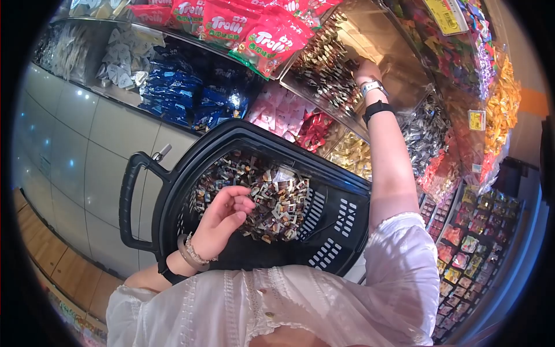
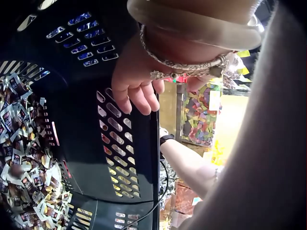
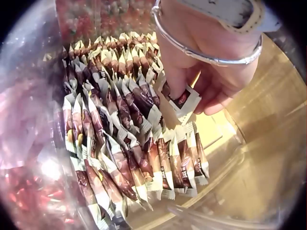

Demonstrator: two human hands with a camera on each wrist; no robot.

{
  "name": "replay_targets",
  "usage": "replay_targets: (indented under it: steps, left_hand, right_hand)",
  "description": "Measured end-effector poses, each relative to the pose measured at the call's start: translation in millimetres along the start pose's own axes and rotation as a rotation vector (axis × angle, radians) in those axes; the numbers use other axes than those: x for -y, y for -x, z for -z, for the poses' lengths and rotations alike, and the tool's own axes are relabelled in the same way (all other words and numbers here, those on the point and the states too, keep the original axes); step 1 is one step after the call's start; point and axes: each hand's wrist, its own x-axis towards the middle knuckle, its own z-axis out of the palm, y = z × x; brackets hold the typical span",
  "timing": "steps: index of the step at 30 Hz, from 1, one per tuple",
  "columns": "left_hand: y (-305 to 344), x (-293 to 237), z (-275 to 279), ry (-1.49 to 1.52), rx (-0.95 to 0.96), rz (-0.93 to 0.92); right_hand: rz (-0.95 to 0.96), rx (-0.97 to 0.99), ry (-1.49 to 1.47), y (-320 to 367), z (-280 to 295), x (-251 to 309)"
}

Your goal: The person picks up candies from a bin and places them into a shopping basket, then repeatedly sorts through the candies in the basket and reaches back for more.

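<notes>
My right hand (image 1: 366, 72) reaches into a clear bin (image 3: 261, 163) at the upper right of the head view. In the right wrist view, its thumb and fingers pinch a small wrapped candy (image 3: 188, 104) with a brown and cream wrapper. Rows of matching candies (image 3: 124, 115) stand on edge beside it. My left hand (image 1: 218, 224) hovers over a black shopping basket (image 1: 165, 199), fingers loosely bent around nothing. Inside the basket lies a heap of similar wrapped candies (image 1: 274, 202), piled toward its left side. In the left wrist view, the left fingers hang near the basket's slotted wall (image 2: 139, 158).
Red Trolli bags (image 1: 272, 43) line the upper shelf. Below are blue packets (image 1: 170, 89), pink packets (image 1: 277, 110) and silver-wrapped sweets (image 1: 425, 124). The basket's handle (image 1: 130, 202) sticks out to the left over a tiled surface (image 1: 110, 168). Hanging packs (image 1: 462, 248) fill a rack at right.
</notes>
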Motion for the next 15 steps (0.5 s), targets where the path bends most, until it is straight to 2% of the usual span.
replay_targets:
  steps: [5,8,15]
  left_hand:
    - [-1,1,2,0.027,-0.007,0.050]
    - [-1,2,1,0.057,-0.020,0.058]
    - [-1,4,0,0.007,-0.039,0.072]
  right_hand:
    - [0.144,0.045,-0.183,-3,-5,-3]
    - [0.165,0.038,-0.232,0,-4,-4]
    - [0.160,-0.020,-0.089,11,6,10]
